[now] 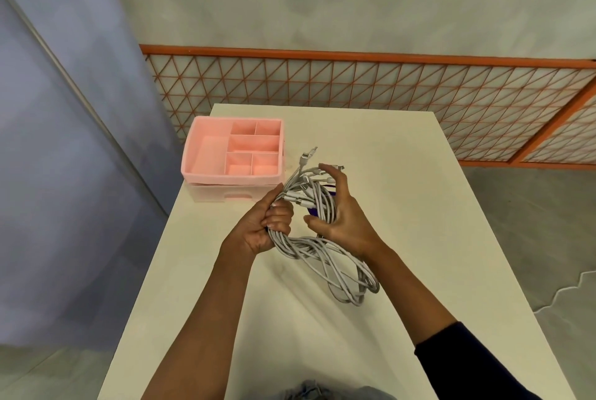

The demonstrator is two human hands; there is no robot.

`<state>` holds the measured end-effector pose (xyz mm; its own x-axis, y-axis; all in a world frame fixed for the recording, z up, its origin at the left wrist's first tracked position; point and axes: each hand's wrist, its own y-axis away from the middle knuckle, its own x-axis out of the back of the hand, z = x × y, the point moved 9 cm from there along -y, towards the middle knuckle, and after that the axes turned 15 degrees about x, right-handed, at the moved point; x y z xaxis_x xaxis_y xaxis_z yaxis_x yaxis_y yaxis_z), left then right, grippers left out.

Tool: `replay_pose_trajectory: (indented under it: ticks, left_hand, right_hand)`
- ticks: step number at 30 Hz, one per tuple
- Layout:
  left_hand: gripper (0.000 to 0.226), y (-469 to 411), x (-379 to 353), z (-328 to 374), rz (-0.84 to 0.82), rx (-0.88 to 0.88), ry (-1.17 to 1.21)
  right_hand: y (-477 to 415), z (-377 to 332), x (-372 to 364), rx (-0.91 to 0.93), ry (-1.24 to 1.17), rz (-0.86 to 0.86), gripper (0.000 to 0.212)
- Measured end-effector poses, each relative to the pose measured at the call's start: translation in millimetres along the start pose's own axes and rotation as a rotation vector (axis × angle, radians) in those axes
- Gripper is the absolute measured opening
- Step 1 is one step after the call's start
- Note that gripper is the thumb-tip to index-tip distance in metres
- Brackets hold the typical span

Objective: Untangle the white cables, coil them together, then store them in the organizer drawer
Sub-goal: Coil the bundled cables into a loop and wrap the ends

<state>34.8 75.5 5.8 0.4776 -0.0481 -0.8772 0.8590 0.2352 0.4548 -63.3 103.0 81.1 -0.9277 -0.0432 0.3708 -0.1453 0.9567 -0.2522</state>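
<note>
Counter: white, long, running away from the person; it carries the organizer at its far left corner.
Lattice panel: orange frame with diagonal bars, standing behind the far end of the counter.
Organizer: pink tray with 6 open compartments, sitting on top of a pale drawer whose front is flush with the tray, so it looks closed.
Cables: a white bundle of many strands, held above the middle of the counter just right of the organizer; the lower loops sag toward the person, below the right wrist.
Left hand: fist wrapped round the gathered strands at the bundle's left side.
Right hand: fingers arched over the upper loop from the far side, thumb curled in beneath, gripping it.
Plugs: several cable ends poke up and away, above both hands.
Purple item: small and dark, partly hidden behind the strands between the hands; what it is cannot be told.
</note>
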Motion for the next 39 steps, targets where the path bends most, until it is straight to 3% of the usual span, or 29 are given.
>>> replay_pose_trajectory:
  ticks: [2, 6, 14, 17, 24, 27, 32, 35, 39]
  left_hand:
    - [0.052, 2, 0, 4, 0.029, -0.039, -0.040]
    - [0.049, 6, -3, 6, 0.119, -0.087, -0.096]
    - [0.046, -2, -6, -10, 0.193, 0.035, -0.100]
    - [0.052, -5, -2, -14, 0.228, 0.062, -0.086]
    - [0.049, -3, -4, -9, 0.273, 0.005, -0.042]
    - [0.044, -5, -4, -11, 0.286, 0.024, -0.034]
    - [0.052, 0, 2, -6, 0.435, 0.006, -0.167]
    - [0.048, 4, 0, -2, 0.519, -0.039, -0.259]
    - [0.040, 6, -4, 6, 0.608, -0.103, -0.374]
  right_hand:
    - [-1, 3, -4, -0.012, -0.011, -0.078, 0.087]
    - [8, 11, -10, -0.086, -0.118, -0.109, 0.073]
    - [6, -7, 1, 0.031, -0.161, 0.118, 0.069]
    - [3, -10, 7, 0.055, -0.164, 0.144, 0.057]
    - [3, -11, 21, 0.067, -0.049, 0.257, 0.049]
    - [-1, -21, 23, 0.131, 0.022, 0.194, 0.054]
    - [-4, -29, 5, 0.207, 0.022, -0.079, 0.078]
    - [-6, -21, 0, 0.178, -0.051, -0.129, 0.063]
    - [-3, -1, 11, 0.146, 0.100, -0.012, 0.033]
